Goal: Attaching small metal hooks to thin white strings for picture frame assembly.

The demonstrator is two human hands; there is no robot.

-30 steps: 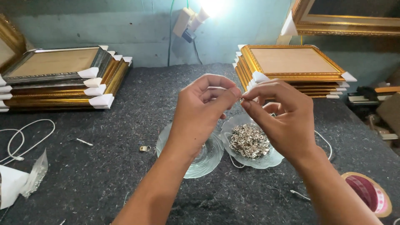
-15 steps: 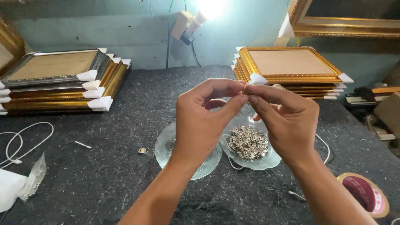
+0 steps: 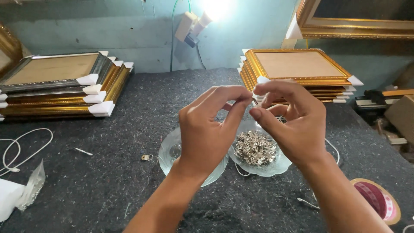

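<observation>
My left hand (image 3: 211,125) and my right hand (image 3: 291,118) are raised together above two glass dishes, fingertips meeting. Between the pinched fingers of both hands sits a tiny metal piece (image 3: 254,102), mostly hidden. Under my right hand, a glass dish (image 3: 276,166) holds a heap of small silver metal hangers (image 3: 254,147). The other glass dish (image 3: 168,153) lies partly behind my left wrist; what it holds is hidden.
A dark felt-covered table (image 3: 129,181) carries two stacks of gold picture frames, left (image 3: 60,86) and back right (image 3: 297,69). One loose hanger (image 3: 147,157) lies by the left dish. White cord (image 3: 21,149), plastic wrapping (image 3: 26,190), a tape roll (image 3: 379,200), a lamp (image 3: 202,17).
Both hands stayed pinched together above the dishes and shifted only slightly, drifting a little up and right in view. The fingers keep working the small piece.
</observation>
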